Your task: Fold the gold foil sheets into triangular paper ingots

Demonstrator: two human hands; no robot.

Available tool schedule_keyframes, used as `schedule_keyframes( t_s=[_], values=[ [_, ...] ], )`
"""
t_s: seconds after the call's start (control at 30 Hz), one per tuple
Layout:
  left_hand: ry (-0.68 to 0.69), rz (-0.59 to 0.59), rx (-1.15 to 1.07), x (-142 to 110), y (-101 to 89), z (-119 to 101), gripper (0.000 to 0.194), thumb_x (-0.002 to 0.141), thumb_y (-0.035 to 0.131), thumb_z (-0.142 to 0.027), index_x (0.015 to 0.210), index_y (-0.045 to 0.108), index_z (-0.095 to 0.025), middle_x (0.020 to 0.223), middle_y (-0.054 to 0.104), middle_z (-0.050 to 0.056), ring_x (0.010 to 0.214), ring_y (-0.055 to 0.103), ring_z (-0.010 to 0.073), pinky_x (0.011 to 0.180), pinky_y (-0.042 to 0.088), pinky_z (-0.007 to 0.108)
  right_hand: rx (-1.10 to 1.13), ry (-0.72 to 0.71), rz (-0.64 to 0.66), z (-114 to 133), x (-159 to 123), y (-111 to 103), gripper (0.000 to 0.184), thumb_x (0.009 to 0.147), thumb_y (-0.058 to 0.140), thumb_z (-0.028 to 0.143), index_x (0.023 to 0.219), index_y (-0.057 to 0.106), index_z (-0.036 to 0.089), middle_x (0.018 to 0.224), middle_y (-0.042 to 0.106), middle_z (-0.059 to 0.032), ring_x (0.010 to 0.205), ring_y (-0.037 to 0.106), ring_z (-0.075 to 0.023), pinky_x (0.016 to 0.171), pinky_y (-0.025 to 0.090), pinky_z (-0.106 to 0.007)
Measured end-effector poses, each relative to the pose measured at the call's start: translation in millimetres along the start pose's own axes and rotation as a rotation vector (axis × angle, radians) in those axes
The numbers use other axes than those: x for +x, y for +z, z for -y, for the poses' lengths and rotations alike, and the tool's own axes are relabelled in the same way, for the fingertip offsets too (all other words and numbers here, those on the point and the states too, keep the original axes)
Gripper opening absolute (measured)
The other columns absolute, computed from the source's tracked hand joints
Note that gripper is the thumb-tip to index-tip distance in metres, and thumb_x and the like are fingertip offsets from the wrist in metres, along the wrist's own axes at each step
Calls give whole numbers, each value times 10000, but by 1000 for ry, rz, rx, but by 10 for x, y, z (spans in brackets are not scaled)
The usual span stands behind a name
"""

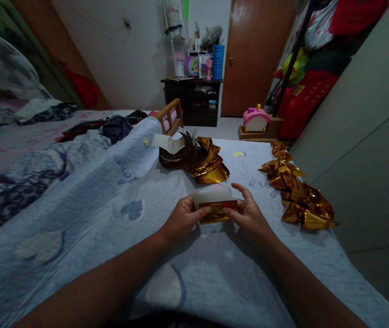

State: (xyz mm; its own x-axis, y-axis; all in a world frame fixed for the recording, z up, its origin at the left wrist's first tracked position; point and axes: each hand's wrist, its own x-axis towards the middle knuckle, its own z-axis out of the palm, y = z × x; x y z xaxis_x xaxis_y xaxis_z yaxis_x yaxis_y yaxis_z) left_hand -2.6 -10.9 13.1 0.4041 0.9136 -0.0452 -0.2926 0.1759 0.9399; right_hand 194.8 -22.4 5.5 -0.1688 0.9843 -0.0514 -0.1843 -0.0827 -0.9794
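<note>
Between my two hands is a sheet of gold foil paper (217,210), partly folded, its pale backing showing along the far edge. My left hand (186,214) pinches its left end, with the thumb lying on the gold side. At the right end my right hand (245,210) grips it between thumb and fingers, while the index finger sticks out away from the sheet. Just beyond the hands lies a fanned stack of gold foil sheets (211,171). Folded gold foil pieces (297,196) lie in a row to the right.
A light blue quilt (112,255) with heart patterns covers the bed under my hands. Bunched clothes (115,127) lie to the left. A wooden bed rail (180,109), a dark cabinet (194,107) and a pink toy (256,119) stand beyond. A pale panel (368,159) borders the right.
</note>
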Motion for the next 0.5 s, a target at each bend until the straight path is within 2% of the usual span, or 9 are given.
schedule_keyframes(
  t_s=[0.1,0.2,0.33,0.5],
  values=[
    [8,10,48,1,-1,0,353,774,837,-348,1017,721,-119,969,776,105,893,729,243,905,547,394,72,53,40,2,11,-10,545,691,832,329,1172,601,222,966,757,-51,855,702,-216,790,520,-342],
    [-12,34,101,5,-17,23,368,788,821,-396,1011,729,-118,946,774,102,870,722,228,877,548,368,75,92,39,1,5,-29,393,712,822,344,1054,703,190,997,756,-60,852,691,-199,811,507,-332],
    [-15,56,117,8,-27,51,379,807,798,-426,1024,726,-124,951,770,97,861,715,219,863,546,356,71,99,6,-19,-7,-45,343,718,829,356,1008,741,194,927,760,-39,789,675,-177,775,496,-317],
    [26,14,119,2,-3,9,371,817,785,-416,1045,721,-131,968,770,96,892,720,232,898,545,378,61,82,3,-4,-6,-21,364,704,845,377,1005,765,187,923,772,-53,798,684,-195,789,504,-340]
  ],
)
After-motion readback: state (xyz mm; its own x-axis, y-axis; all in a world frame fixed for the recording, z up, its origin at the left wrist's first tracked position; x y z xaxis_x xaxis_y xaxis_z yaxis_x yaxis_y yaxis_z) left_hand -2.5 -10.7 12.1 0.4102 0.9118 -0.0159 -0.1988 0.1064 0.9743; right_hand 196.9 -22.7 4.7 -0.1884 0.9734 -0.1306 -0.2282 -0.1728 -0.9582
